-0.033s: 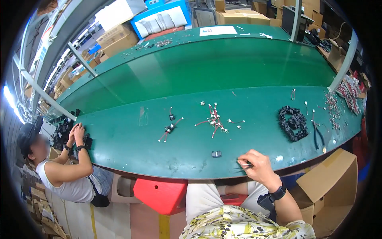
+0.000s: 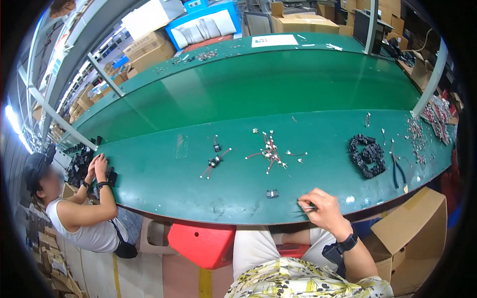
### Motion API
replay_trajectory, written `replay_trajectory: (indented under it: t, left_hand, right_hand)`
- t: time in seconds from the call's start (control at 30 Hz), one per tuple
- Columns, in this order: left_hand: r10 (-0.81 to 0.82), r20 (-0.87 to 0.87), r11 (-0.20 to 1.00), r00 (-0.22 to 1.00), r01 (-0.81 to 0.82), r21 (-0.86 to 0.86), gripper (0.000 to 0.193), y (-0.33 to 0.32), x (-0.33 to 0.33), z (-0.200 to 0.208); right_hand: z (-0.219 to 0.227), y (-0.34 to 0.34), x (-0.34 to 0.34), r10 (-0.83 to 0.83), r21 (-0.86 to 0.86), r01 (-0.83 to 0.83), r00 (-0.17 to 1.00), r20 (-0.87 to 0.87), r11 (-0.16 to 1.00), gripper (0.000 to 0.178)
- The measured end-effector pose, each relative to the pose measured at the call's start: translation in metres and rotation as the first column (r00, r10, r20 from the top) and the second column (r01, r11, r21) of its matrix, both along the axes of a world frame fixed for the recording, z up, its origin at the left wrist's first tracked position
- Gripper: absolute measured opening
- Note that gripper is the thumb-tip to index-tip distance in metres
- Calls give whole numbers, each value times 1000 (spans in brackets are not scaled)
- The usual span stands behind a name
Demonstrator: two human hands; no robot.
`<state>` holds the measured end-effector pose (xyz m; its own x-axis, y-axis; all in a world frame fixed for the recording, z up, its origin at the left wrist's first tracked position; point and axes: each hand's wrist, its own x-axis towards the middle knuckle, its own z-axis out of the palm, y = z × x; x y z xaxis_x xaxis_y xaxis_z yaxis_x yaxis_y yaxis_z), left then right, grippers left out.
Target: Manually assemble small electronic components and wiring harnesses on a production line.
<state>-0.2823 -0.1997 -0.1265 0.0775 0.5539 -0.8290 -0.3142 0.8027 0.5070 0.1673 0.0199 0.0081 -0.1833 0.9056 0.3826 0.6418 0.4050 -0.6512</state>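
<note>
green table [image 2: 278, 94] | red stool [image 2: 201, 243] | black connectors [image 2: 366, 155] (glossy)

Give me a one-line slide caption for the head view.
Right hand pinches a small part at the green workbench edge, near wired connectors.

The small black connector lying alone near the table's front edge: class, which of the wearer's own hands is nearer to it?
Right. The right hand rests on the green table, just right of the small black connector. The left hand is not in view.

Long green table [image 2: 278, 84] under bright strip lighting [image 2: 12, 124], cardboard boxes [image 2: 149, 49] stacked behind, red stool [image 2: 201, 243] below, pale floor [image 2: 149, 278].
</note>
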Motion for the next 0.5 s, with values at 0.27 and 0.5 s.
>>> replay_trajectory:
  t: [0.27,0.5]
  left_hand:
    - [60,40,997,997,-62,55,38,20,-1,9]
    - [40,89,996,995,-47,75,40,48,8,14]
  right_hand:
    - [-2,-4,0,-1,43,1,1000,-9,999,5]
    - [3,-5,-1,24,22,-24,1000,-2,999,9]
